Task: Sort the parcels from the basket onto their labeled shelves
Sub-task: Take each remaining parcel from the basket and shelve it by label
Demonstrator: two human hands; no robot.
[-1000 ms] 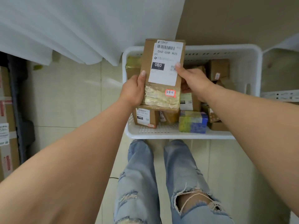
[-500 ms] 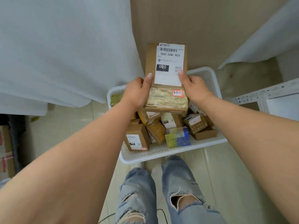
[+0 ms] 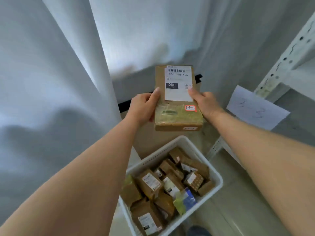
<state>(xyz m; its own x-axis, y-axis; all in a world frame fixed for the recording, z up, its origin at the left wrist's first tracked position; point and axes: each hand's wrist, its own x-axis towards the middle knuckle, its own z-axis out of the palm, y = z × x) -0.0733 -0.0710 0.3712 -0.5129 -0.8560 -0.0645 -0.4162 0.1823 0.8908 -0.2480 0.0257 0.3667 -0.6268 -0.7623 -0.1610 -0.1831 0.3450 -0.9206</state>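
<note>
Above the white basket [image 3: 215, 174] of small cartons, the left hand [image 3: 144, 107] and right hand [image 3: 205, 103] grip a brown parcel [image 3: 177, 116] by its two long sides, thumbs curled onto its top face. Its orange sticker [image 3: 190, 108] reads 3-1-1. Beside it on the right, a paper sheet [image 3: 255, 108] hangs from the white shelf frame [image 3: 281, 65].

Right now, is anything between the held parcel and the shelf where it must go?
Cannot tell. Both hands hold the parcel, marked 3-1-1. The shelf rack is right, but no shelf showing that label is visible.
</note>
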